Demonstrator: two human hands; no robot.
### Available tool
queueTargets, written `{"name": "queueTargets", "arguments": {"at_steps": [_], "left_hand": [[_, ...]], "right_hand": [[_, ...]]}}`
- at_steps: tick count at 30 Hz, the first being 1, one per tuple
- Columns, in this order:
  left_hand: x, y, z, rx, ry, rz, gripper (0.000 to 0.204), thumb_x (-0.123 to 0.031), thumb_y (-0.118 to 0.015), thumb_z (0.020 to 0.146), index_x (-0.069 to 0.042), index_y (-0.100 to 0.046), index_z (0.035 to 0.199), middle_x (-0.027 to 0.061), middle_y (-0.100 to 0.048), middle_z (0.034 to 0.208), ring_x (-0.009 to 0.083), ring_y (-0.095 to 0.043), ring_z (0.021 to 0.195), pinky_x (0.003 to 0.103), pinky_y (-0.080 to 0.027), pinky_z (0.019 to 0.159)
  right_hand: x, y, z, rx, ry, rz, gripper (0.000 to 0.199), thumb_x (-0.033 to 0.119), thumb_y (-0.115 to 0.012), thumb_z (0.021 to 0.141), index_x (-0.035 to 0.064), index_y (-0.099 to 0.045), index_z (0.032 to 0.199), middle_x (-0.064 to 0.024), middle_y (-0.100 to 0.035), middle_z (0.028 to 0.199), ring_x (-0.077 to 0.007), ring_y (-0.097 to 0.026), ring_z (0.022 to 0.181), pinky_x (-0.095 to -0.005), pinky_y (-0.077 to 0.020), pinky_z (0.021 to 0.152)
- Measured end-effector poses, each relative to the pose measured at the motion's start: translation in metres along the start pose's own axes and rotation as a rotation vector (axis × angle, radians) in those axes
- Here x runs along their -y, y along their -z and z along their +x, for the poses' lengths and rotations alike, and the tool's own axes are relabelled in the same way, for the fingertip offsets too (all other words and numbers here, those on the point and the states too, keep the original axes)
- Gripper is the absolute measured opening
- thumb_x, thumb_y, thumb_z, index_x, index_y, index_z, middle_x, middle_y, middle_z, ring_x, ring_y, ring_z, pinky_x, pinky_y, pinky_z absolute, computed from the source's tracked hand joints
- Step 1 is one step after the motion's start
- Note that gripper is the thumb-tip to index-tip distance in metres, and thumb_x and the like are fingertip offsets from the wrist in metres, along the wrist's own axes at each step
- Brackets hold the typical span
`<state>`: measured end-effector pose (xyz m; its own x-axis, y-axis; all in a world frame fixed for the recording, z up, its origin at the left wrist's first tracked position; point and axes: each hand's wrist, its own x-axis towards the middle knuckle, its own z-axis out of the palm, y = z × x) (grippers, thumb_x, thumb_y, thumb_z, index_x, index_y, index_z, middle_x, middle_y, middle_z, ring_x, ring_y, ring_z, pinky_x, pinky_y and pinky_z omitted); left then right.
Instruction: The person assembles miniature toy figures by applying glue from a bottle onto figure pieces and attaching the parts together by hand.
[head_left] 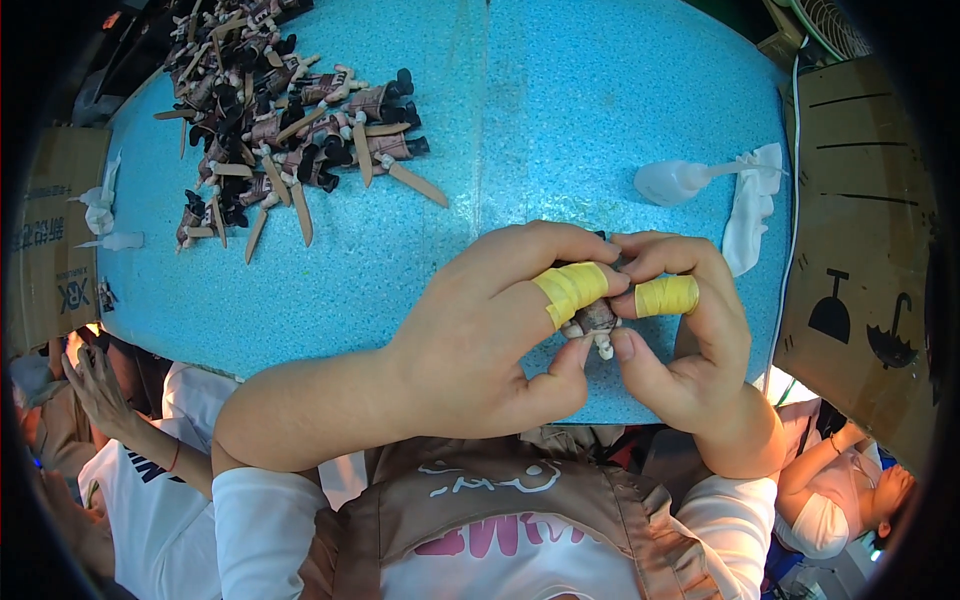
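Over the near middle of the table, both my hands pinch one small figurine [598, 318] with a brownish body and a pale tip pointing toward me. My left hand [490, 320] grips it from the left between thumb and fingers, one finger wrapped in yellow tape. From the right, my right hand [690, 320] closes on the same figurine, also with yellow tape around a finger. The fingers hide the figurine's far end. A pile of similar figurines [270, 125], with black boots, brownish clothing and flat tan blade-like pieces, lies at the far left.
On the blue table [540, 130], a translucent squeeze bottle [672, 183] lies at the right beside a white cloth [752, 215]. Cardboard boxes [865, 230] border the right and left sides. Another small bottle [122, 240] lies at the left edge. People sit on either side of me.
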<state>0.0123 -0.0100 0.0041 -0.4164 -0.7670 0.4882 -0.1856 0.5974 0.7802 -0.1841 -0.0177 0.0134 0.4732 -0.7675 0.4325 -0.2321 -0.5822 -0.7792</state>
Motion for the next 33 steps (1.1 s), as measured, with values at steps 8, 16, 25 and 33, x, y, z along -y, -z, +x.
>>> {"name": "queueTargets", "arguments": {"at_steps": [8,16,25,33], "left_hand": [[-0.002,-0.005,0.0,-0.017,-0.018,0.132,0.04,-0.001,-0.061,0.061,0.003,-0.059,0.101,0.0176,-0.057,0.105,0.0257,-0.062,0.084,0.032,-0.05,0.072],[-0.009,-0.004,0.001,-0.083,0.649,-0.785,0.033,-0.012,-0.045,0.092,0.003,-0.046,0.121,0.0101,-0.058,0.106,0.0178,-0.058,0.091,0.029,-0.048,0.082],[-0.014,0.006,0.003,0.021,0.738,-0.866,0.071,0.0,-0.058,0.084,-0.003,-0.016,0.141,0.0183,-0.049,0.123,0.0202,-0.052,0.11,0.031,-0.042,0.092],[-0.013,0.012,0.0,0.124,0.713,-0.795,0.065,-0.003,-0.071,0.075,-0.002,-0.035,0.13,0.0159,-0.055,0.116,0.0174,-0.056,0.102,0.029,-0.044,0.085]], "right_hand": [[0.002,-0.004,0.001,-0.005,-0.05,-0.042,0.022,-0.002,-0.068,0.064,0.0004,-0.059,0.084,-0.0138,-0.056,0.09,-0.0298,-0.059,0.088,-0.0374,-0.0506,0.077],[0.003,-0.001,0.001,-0.053,0.015,-0.063,0.038,0.003,-0.074,0.063,0.0022,-0.06,0.098,-0.0144,-0.057,0.097,-0.0291,-0.058,0.086,-0.0366,-0.0485,0.074],[-0.006,0.004,0.001,0.018,-0.081,-0.035,0.065,0.015,-0.08,0.061,-0.0017,-0.05,0.116,-0.0152,-0.051,0.103,-0.0275,-0.051,0.091,-0.035,-0.0424,0.079],[-0.007,0.01,0.0,0.088,-0.043,0.06,0.063,0.02,-0.079,0.064,-0.0034,-0.05,0.116,-0.0158,-0.049,0.104,-0.0266,-0.049,0.094,-0.0322,-0.0407,0.081]]}}
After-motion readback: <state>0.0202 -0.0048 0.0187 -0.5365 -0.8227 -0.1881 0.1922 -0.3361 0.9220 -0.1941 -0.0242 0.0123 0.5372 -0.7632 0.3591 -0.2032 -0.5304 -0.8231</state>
